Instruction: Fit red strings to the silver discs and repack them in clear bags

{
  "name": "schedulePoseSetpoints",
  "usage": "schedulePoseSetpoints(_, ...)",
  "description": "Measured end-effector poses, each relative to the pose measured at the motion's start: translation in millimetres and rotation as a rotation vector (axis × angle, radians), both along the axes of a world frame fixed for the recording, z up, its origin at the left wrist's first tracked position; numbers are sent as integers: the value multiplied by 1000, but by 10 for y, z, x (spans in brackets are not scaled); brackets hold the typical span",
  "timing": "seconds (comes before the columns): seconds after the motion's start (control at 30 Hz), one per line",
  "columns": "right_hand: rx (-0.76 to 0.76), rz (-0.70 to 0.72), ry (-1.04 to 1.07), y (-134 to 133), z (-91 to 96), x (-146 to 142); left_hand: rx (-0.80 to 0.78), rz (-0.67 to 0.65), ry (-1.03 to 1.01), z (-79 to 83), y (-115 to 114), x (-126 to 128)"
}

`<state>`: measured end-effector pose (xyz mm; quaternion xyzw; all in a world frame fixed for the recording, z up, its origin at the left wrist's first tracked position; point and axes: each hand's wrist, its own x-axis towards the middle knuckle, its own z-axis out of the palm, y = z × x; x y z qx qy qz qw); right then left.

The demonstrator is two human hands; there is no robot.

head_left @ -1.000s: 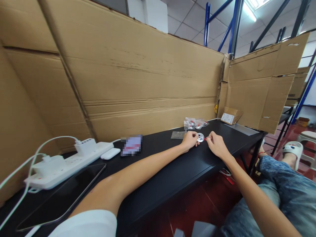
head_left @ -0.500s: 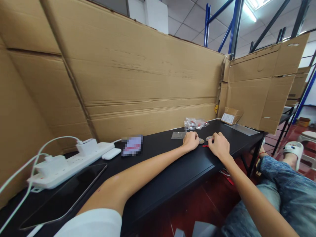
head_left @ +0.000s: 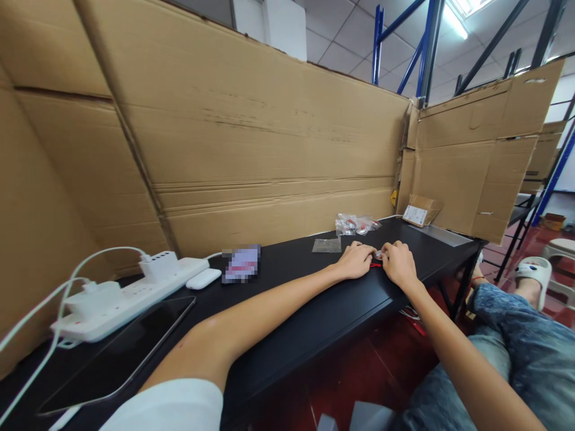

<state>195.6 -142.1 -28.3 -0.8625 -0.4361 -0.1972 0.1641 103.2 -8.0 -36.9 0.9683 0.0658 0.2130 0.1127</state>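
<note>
My left hand (head_left: 357,261) and my right hand (head_left: 399,263) are close together over the black table, fingers curled and bent toward each other. Between their fingertips is a small, round, shiny disc (head_left: 378,255), partly covered by the fingers. Both hands seem to pinch it at its sides; whether a second disc lies under it I cannot tell. A short red cord (head_left: 375,264) hangs toward me just below the disc. Left of my left hand lies a flat clear plastic bag (head_left: 327,245).
Clear bags with red and silver pieces (head_left: 356,224) lie against the cardboard wall (head_left: 269,149). A brown packet (head_left: 421,211) rests at the far right. A power strip (head_left: 135,296), a tablet (head_left: 121,353) and a phone (head_left: 241,263) are on the left. Another person's legs (head_left: 516,335) are at right.
My left hand has moved right, bringing the disc it held up to the one at my right hand. The gap between the hands is smaller. My right hand has hardly moved.
</note>
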Motion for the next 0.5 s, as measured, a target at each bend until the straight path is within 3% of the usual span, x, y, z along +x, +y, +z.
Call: schedulePoseSetpoints(0.5,12,-39,143,-4,-10,32,63,-197,-68,-4,-10,16)
